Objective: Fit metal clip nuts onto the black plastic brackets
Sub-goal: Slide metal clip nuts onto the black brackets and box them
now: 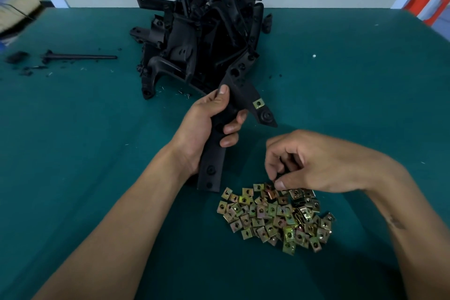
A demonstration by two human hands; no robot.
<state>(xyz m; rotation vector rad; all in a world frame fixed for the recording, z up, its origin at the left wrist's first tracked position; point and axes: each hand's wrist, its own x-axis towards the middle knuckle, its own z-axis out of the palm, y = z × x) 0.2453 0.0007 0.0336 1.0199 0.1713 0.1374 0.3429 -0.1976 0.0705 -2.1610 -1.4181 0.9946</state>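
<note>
While a small brass-coloured metal clip nut [258, 104] sits on its upper arm, the long black plastic bracket [219, 139] stands tilted at centre, the left hand [207, 134] wrapped tight round its middle. At five o'clock the right hand [306, 163], fingers curled, pinches at the far edge of a heap of brass-coloured square clip nuts [275, 217] on the green table cloth [97, 129]. At twelve o'clock lies a pile of black plastic brackets [202, 36].

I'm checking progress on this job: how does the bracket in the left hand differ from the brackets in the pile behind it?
The held bracket is gripped off the table by the left hand; the piled brackets lie tangled on the green table. The held bracket carries one brass-coloured clip nut; none shows on the piled ones. Both are black plastic.
</note>
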